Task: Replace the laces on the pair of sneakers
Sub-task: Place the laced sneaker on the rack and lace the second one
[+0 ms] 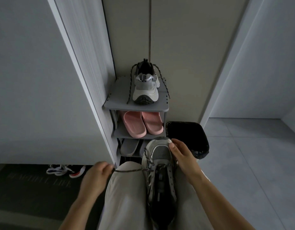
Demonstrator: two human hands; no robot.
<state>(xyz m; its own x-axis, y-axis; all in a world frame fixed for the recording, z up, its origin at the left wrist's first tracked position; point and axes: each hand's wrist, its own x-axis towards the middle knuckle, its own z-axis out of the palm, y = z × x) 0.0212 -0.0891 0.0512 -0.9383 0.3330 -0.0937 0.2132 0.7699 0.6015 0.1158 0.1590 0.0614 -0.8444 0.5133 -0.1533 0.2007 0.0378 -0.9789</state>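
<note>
A grey sneaker [161, 165] lies on my lap, toe pointing away from me. My right hand [183, 156] grips its toe end, thumb on the top. My left hand [97, 175] pinches the end of a dark speckled lace [132, 170] that is stretched taut leftwards from the sneaker's eyelets. The other grey sneaker [146, 85] stands on the top of a grey shoe rack [120, 95], heel towards me, with a dark speckled lace hanging loose on both sides. A bundle of white laces [60, 170] lies on the floor at the left.
Pink slippers [142, 123] fill the rack's second shelf and grey slippers [129, 146] the one below. A black-lined bin [188, 138] stands right of the rack. A red and white item [77, 172] lies by a dark mat [27, 193]. Grey tiled floor spreads right.
</note>
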